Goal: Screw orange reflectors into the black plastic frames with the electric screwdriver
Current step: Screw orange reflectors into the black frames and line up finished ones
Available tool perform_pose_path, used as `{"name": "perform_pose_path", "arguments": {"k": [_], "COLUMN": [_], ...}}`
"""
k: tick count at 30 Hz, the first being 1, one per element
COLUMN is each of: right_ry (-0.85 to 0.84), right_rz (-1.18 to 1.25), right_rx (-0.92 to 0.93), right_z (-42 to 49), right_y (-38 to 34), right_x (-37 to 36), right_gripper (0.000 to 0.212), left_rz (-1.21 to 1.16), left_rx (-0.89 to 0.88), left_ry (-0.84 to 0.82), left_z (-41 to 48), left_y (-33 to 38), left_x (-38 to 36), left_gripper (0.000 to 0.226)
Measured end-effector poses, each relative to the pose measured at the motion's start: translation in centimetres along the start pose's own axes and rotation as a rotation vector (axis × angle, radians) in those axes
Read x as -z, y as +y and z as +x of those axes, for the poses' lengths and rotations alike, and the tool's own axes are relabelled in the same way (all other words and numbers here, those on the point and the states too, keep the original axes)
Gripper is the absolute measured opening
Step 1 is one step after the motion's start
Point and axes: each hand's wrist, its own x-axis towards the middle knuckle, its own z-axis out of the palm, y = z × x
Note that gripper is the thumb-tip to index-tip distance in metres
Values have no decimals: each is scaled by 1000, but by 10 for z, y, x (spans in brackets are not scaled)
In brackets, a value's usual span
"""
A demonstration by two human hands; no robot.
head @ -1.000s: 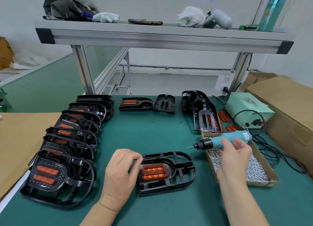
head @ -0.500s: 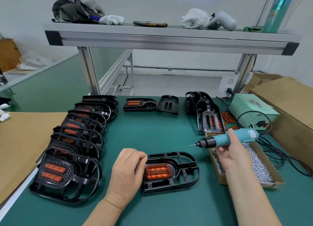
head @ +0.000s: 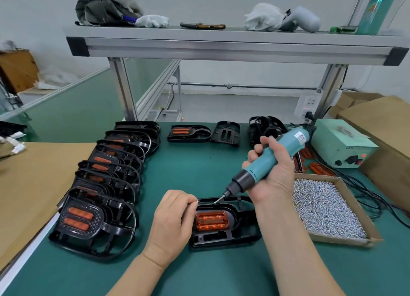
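Right fingers [head: 255, 153] grip screwdriver [head: 288, 140] | moved leftward | tip seemingly on frame [head: 221, 238]

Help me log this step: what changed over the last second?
The right hand swung the teal electric screwdriver leftward from above the cardboard box of screws and tilted its bit down to the far edge of the black plastic frame. The left hand kept pinching a silvery screw beside the frame; frame and orange reflector stayed put.

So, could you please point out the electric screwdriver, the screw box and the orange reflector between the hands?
electric screwdriver [head: 255, 170]: head view, teal grip below the fingers.
screw box [head: 337, 239]: head view, front cardboard wall.
orange reflector [head: 211, 221]: head view, centre of its face.
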Motion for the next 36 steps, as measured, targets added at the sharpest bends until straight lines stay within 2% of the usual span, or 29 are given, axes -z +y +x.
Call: {"name": "perform_pose_path", "arguments": {"k": [2, 4, 7, 12, 36], "right_ry": [33, 89, 151, 184, 258], "right_rz": [-80, -137, -156, -174, -221], "right_rx": [28, 118, 226, 295, 304], "right_z": [-1, -1, -1, -1, 4], "right_y": [10, 19, 31, 40, 48], "right_x": [-8, -14, -20, -21, -13], "right_gripper": [26, 19, 18, 19, 18], "left_rz": [-2, -10, -20, -30, -34], "left_rx": [10, 20, 35, 49, 48], "left_ry": [2, 4, 5, -4, -13], "left_z": [0, 0, 0, 0, 1], "left_y": [0, 1, 1, 1, 1], "left_x": [1, 1, 1, 1, 2], "left_gripper": [17, 17, 17, 17, 19]}}
